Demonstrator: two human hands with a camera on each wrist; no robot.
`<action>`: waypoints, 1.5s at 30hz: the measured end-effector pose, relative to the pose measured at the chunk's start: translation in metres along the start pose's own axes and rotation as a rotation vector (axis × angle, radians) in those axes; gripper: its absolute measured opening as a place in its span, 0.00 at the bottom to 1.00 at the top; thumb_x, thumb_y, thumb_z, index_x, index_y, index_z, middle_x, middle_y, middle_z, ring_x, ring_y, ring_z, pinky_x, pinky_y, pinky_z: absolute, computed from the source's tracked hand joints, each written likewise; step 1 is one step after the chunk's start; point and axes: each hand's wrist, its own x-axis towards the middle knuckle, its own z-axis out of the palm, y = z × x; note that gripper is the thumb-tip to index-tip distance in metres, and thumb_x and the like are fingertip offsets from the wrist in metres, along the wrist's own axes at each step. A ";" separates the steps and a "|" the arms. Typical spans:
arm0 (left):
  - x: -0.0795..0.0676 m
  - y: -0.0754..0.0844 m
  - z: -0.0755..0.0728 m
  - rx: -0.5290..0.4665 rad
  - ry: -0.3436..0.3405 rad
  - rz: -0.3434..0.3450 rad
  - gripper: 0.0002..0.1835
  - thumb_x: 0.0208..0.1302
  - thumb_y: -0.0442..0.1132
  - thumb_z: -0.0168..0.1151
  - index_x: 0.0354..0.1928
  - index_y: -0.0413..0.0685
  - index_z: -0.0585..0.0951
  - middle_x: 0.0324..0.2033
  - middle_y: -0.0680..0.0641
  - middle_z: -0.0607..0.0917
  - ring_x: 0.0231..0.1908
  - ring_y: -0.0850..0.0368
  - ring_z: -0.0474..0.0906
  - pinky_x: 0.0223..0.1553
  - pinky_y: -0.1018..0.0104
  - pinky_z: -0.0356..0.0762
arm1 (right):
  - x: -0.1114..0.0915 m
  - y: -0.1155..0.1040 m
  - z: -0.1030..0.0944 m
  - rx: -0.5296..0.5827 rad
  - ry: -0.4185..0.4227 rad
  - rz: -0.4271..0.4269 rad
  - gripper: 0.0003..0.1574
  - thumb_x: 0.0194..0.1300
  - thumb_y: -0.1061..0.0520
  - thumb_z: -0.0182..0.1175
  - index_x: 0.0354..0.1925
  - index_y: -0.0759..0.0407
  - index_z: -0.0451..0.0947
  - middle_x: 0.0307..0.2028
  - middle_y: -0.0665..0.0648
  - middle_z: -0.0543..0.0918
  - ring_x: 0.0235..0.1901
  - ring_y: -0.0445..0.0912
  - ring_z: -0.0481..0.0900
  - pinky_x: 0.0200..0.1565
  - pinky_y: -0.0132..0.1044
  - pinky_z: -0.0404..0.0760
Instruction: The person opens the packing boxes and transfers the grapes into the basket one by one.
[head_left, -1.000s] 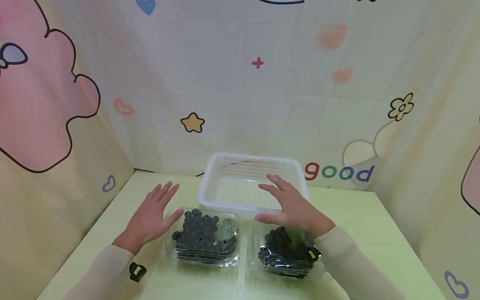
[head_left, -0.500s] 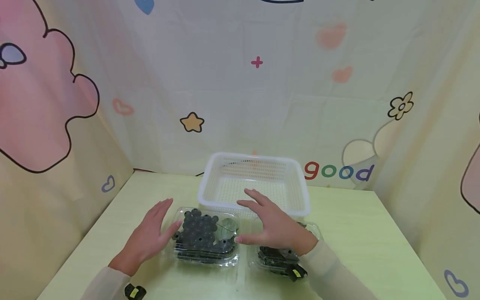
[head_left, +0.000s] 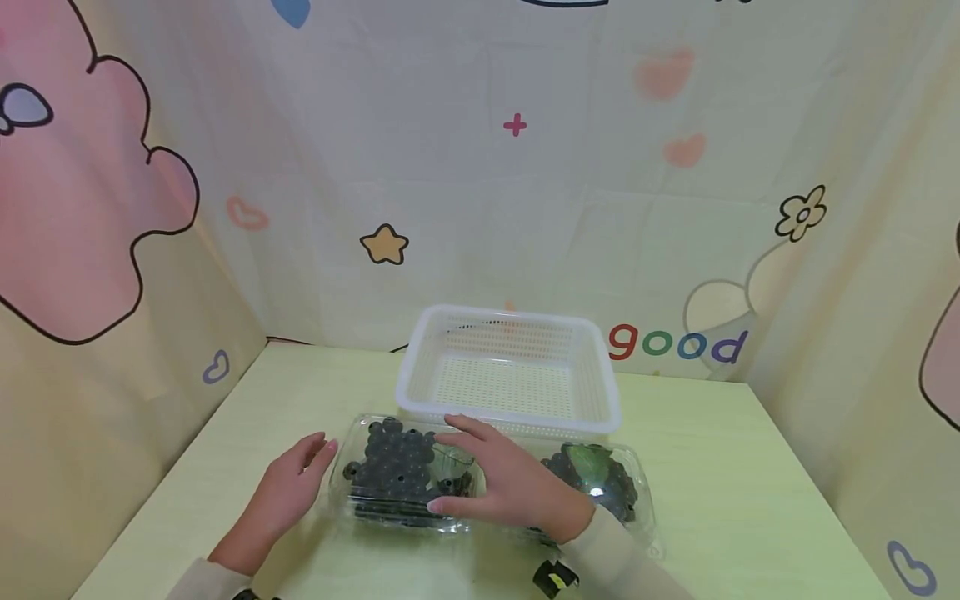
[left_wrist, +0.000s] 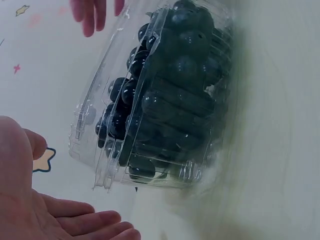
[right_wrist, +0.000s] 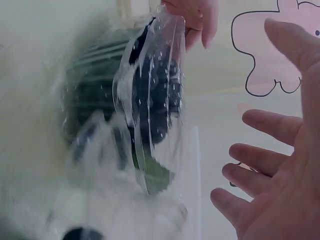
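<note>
Two clear plastic clamshell boxes of dark grapes lie side by side on the table. My left hand [head_left: 288, 483] is at the left side of the left box [head_left: 397, 475], fingers relaxed; in the left wrist view a gap shows between the hand [left_wrist: 65, 215] and the box [left_wrist: 165, 100]. Over the right part of that same box hovers my right hand [head_left: 510, 483], its fingers spread and holding nothing. The right box [head_left: 600, 483], with a green leaf [head_left: 588, 462] among its grapes, is partly hidden under my right wrist.
Behind the boxes stands a white plastic basket [head_left: 510, 421] with perforated walls. The pale yellow table [head_left: 712, 467] runs back to a printed curtain [head_left: 487, 208], which also hangs at both sides.
My right hand has moved left and toward me, from above the right box to the left one. My left hand has come down and nearer to me beside the left box. The boxes stay put.
</note>
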 end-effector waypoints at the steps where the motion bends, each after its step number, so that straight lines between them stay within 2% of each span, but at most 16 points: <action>1: 0.000 -0.001 0.000 -0.001 -0.002 -0.008 0.39 0.81 0.61 0.39 0.75 0.31 0.62 0.71 0.29 0.70 0.71 0.30 0.65 0.69 0.36 0.67 | 0.001 -0.001 0.002 -0.012 0.000 -0.008 0.47 0.64 0.28 0.64 0.74 0.45 0.68 0.80 0.49 0.58 0.78 0.50 0.59 0.71 0.54 0.71; 4: 0.002 -0.003 0.001 -0.049 -0.007 -0.022 0.37 0.82 0.58 0.40 0.71 0.31 0.68 0.66 0.30 0.76 0.67 0.32 0.72 0.67 0.39 0.71 | 0.006 -0.003 0.009 -0.033 -0.002 -0.027 0.45 0.65 0.31 0.65 0.72 0.49 0.70 0.78 0.50 0.61 0.76 0.50 0.63 0.70 0.52 0.72; 9: 0.004 -0.006 0.002 -0.221 -0.052 -0.074 0.36 0.82 0.57 0.41 0.65 0.26 0.74 0.59 0.30 0.81 0.60 0.37 0.81 0.58 0.50 0.82 | 0.012 -0.006 0.021 -0.084 -0.011 -0.049 0.44 0.65 0.33 0.67 0.70 0.53 0.72 0.77 0.54 0.64 0.75 0.51 0.65 0.70 0.49 0.74; 12: 0.006 -0.010 0.003 -0.302 -0.100 -0.120 0.36 0.82 0.57 0.41 0.65 0.26 0.74 0.60 0.30 0.81 0.60 0.38 0.81 0.57 0.50 0.83 | 0.015 -0.009 0.029 -0.158 -0.001 -0.077 0.45 0.63 0.33 0.68 0.69 0.53 0.74 0.76 0.56 0.66 0.76 0.52 0.65 0.71 0.47 0.73; 15: 0.008 -0.014 0.003 -0.358 -0.129 -0.143 0.33 0.83 0.53 0.41 0.65 0.27 0.74 0.60 0.31 0.81 0.59 0.40 0.81 0.58 0.49 0.83 | 0.019 -0.010 0.036 -0.280 0.034 -0.115 0.45 0.61 0.32 0.69 0.68 0.53 0.75 0.74 0.56 0.69 0.75 0.52 0.66 0.72 0.44 0.72; 19: 0.009 -0.022 0.003 -0.420 -0.156 -0.121 0.25 0.84 0.43 0.43 0.65 0.27 0.73 0.60 0.31 0.81 0.56 0.45 0.83 0.56 0.51 0.84 | 0.025 -0.012 0.044 -0.382 0.058 -0.138 0.45 0.58 0.32 0.72 0.66 0.52 0.77 0.72 0.55 0.72 0.73 0.52 0.69 0.71 0.42 0.72; 24: 0.010 -0.030 0.002 -0.495 -0.201 -0.109 0.21 0.81 0.34 0.46 0.66 0.27 0.72 0.61 0.33 0.80 0.52 0.54 0.82 0.51 0.58 0.86 | 0.031 -0.016 0.050 -0.393 0.007 -0.100 0.43 0.57 0.34 0.74 0.65 0.50 0.78 0.72 0.53 0.73 0.73 0.51 0.69 0.71 0.43 0.73; 28: 0.010 -0.035 0.000 -0.552 -0.253 -0.083 0.23 0.77 0.30 0.49 0.69 0.25 0.68 0.64 0.30 0.77 0.53 0.56 0.82 0.51 0.61 0.86 | 0.036 -0.019 0.054 -0.409 0.010 -0.086 0.41 0.57 0.35 0.74 0.64 0.49 0.80 0.70 0.51 0.75 0.72 0.49 0.70 0.70 0.41 0.74; 36: 0.008 -0.044 -0.004 -0.614 -0.336 -0.049 0.28 0.76 0.32 0.53 0.72 0.24 0.63 0.66 0.29 0.75 0.53 0.61 0.81 0.50 0.63 0.85 | 0.044 -0.025 0.062 -0.487 0.049 -0.116 0.37 0.56 0.35 0.75 0.61 0.46 0.82 0.68 0.50 0.78 0.70 0.47 0.73 0.68 0.37 0.76; 45: 0.010 -0.044 -0.008 -0.629 -0.375 -0.030 0.31 0.75 0.35 0.57 0.73 0.26 0.62 0.67 0.32 0.75 0.53 0.60 0.81 0.52 0.62 0.86 | 0.047 -0.028 0.067 -0.533 0.085 -0.123 0.36 0.56 0.33 0.73 0.59 0.44 0.82 0.66 0.50 0.79 0.67 0.46 0.76 0.65 0.36 0.78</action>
